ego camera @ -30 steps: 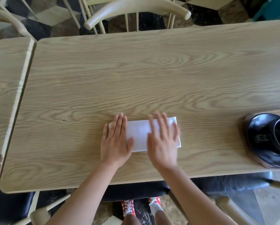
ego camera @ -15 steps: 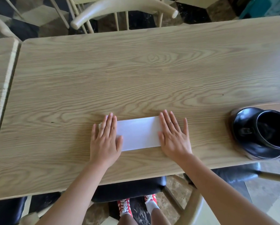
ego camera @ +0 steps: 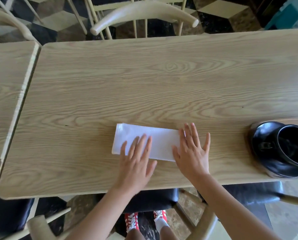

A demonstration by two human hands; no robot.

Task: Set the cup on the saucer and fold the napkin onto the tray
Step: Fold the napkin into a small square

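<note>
The white folded paper napkin (ego camera: 144, 141) lies flat on the pale wooden table (ego camera: 162, 84), near its six o'clock edge. Left hand (ego camera: 136, 158) and right hand (ego camera: 192, 153) press it, palms flat, grasping nothing. At three o'clock, the glossy black cup (ego camera: 293, 146) sits on its black saucer (ego camera: 269, 153). Folding seems in hand; next probably another crease, then carrying it to the tray.

**One head-worn view, looking steeply down at the table's near edge**

A single wide-angle camera sits above the near long edge of the wooden table (ego camera: 162, 80), facing forward and down. It is close enough that both forearms enter from the bottom of the frame, and the floor under the near edge shows. The table's far edge and a chair back (ego camera: 144, 13) fill the top. The right edge crops the black cup (ego camera: 293, 146). Straight edges bow outward from lens distortion.
</note>
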